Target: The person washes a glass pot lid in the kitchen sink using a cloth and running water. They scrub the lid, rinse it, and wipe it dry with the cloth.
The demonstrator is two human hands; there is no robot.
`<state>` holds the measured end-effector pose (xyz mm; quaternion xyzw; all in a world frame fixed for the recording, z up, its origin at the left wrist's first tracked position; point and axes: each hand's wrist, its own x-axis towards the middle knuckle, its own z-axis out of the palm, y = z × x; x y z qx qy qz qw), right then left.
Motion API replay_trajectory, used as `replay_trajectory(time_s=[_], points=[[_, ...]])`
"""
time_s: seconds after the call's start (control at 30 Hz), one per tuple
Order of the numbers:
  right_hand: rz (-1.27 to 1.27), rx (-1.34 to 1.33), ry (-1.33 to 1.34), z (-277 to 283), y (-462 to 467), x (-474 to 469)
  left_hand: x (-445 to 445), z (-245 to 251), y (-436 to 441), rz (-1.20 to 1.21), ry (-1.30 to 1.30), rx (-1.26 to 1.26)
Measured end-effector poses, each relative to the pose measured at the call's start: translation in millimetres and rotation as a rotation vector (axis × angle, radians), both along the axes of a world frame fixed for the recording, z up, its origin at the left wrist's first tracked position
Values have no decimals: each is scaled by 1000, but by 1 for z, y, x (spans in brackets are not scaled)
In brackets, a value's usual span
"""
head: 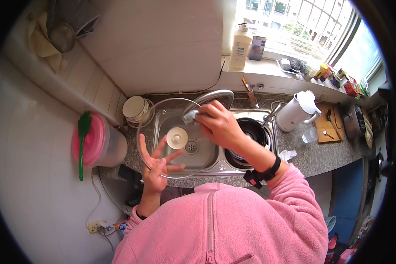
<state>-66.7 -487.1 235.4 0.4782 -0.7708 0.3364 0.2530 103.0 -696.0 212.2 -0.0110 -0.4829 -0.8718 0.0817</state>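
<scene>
A round clear glass lid [203, 165] with a cream knob [177, 138] is held tilted over the left basin of a stainless steel double sink [221, 167]. My left hand [156, 166] grips its near left edge, the thumb on one side and spread fingers showing through the glass. Above the lid's far right part, my right hand [219, 123] has bent fingers at a grey piece [190, 116] beside the arched chrome faucet [214, 94]. Whether that piece is the spout end or something held is unclear. A black pan [250, 128] sits stacked in the right basin, partly behind my right forearm.
A white kettle [292, 114], a clear cup [310, 134] and a wooden cutting board [328, 132] stand to the right. Left are a pink-lidded bucket [114, 145] with a green brush [83, 132] and white tubs [135, 109]. A pump bottle [241, 49] stands on the windowsill.
</scene>
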Motion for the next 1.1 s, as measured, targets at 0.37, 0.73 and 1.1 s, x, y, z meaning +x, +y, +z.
replay_trajectory(time_s=[0.37, 0.73, 1.1], points=[[-102, -55, -94, -11, 8, 30, -10, -7, 8, -7, 71, -79], [283, -82, -36, -4, -46, 78, -13, -22, 19, 15, 99, -100], [-115, -70, -43, -22, -10, 23, -3, -20, -7, -4, 86, -154]])
